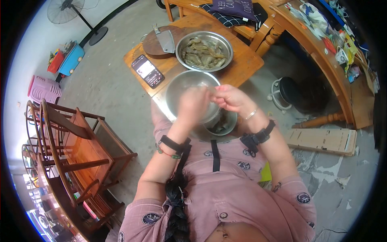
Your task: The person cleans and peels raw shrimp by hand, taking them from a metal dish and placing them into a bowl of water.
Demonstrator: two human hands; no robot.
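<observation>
Over an empty-looking metal bowl [172,90], my two hands meet at the fingertips. My right hand [233,98] is closed in a pinch on what looks like a shrimp, small and blurred. Motion smears my left hand [194,103], so its fingers cannot be made out. Behind them stands a steel basin [229,43] with many raw grey-green shrimp [203,53]. Below my right hand, a smaller metal bowl [235,124] holds dark greyish pieces [221,122], partly hidden by the larger bowl.
On the wooden table [246,66] lie a phone [148,71] and a round chopping board [155,50] with a cleaver [165,40]. Wooden chairs [86,141] stand at left, a black stool [288,92] at right. A cluttered wooden desk [318,52] runs along the right side.
</observation>
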